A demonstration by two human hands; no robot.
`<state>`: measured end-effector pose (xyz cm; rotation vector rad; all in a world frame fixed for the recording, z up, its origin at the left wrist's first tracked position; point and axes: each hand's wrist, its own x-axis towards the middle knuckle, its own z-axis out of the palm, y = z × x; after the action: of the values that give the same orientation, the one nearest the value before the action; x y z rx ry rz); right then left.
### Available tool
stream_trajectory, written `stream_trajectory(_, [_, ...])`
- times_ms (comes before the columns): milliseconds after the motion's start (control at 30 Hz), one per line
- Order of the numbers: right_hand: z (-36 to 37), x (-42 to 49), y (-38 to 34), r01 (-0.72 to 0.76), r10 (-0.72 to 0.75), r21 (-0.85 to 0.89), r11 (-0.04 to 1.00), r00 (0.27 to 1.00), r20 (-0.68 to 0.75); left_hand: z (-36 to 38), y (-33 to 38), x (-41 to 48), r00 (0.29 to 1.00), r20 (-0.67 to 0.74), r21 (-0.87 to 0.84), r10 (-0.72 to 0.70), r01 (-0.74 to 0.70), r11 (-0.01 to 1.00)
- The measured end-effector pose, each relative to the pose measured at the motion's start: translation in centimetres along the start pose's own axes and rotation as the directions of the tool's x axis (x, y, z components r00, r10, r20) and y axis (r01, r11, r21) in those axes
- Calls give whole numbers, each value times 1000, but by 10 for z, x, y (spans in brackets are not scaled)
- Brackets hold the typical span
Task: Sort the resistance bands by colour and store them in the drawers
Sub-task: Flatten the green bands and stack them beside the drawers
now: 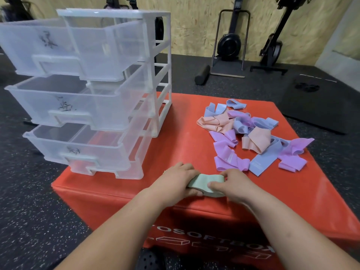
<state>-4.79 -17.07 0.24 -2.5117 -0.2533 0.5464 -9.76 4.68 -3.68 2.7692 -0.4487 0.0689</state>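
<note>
left hand [175, 180] and right hand [232, 185] each pinch the green band [204, 182], grip clamped, near drawer unit [116, 106]; likely folding step. next: choose its drawer.

- pale green band [202, 183]: folded, pinched between left hand [176, 179] and right hand [232, 184].
- purple, blue and peach bands [253, 137]: tangled heap, right.
- clear drawers [78, 106]: upper three pulled out, left.

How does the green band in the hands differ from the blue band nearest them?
The green band is gripped by the left hand and right hand; the blue band lies untouched at the edge of the pile. The green band looks folded over; the blue band lies flat. The green band is pale green, the blue band light blue. Both are over the red box.
</note>
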Motion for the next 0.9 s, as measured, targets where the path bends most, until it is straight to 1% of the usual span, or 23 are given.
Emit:
stream_trajectory(100, [6,-6,-8,-24,25,21,999,999,-28,3,-3,-2,1000,-27,-28,-1,1,1000])
stream_trajectory(233, [10,-13,-14,-53,56,72,996,998,-39,1,-4,-4,1000,-29,-55,3,-5,999])
stream_trajectory(300, [10,-19,-20,-47,53,73,996,995,-80,-1,-3,-6,999,-31,-63,11,-13,998])
stream_trajectory(333, [9,-22,-23,-16,24,75,997,993,-115,-4,-2,-8,999,-42,-76,9,-12,997])
stream_trajectory(400, [3,-25,-33,110,-94,87,990,981,-172,-14,1,-11,997,-74,-165,-26,13,986])
stream_trajectory(500, [-14,-20,-52,295,-268,125,947,944,-193,-34,4,-9,987,-96,-386,-125,79,919])
stream_trajectory(600, [-34,-2,-72,403,-372,210,891,912,-174,-47,3,0,959,-158,-560,-234,108,822])
stream_trajectory(667, [-45,14,-86,449,-416,263,854,893,-173,-49,0,9,927,-193,-614,-321,140,777])
stream_trajectory(733, [-54,36,-100,466,-428,296,834,884,-187,-51,-4,20,885,-235,-622,-403,182,762])
stream_trajectory(767, [-56,47,-106,457,-418,328,827,889,-186,-53,-5,25,858,-242,-649,-454,205,733])
stream_trajectory(800, [-57,59,-111,437,-401,372,819,899,-174,-55,-5,31,826,-240,-689,-509,224,689])
stream_trajectory(900, [-55,104,-121,353,-351,518,779,930,-107,-54,-9,54,750,-168,-808,-639,267,525])
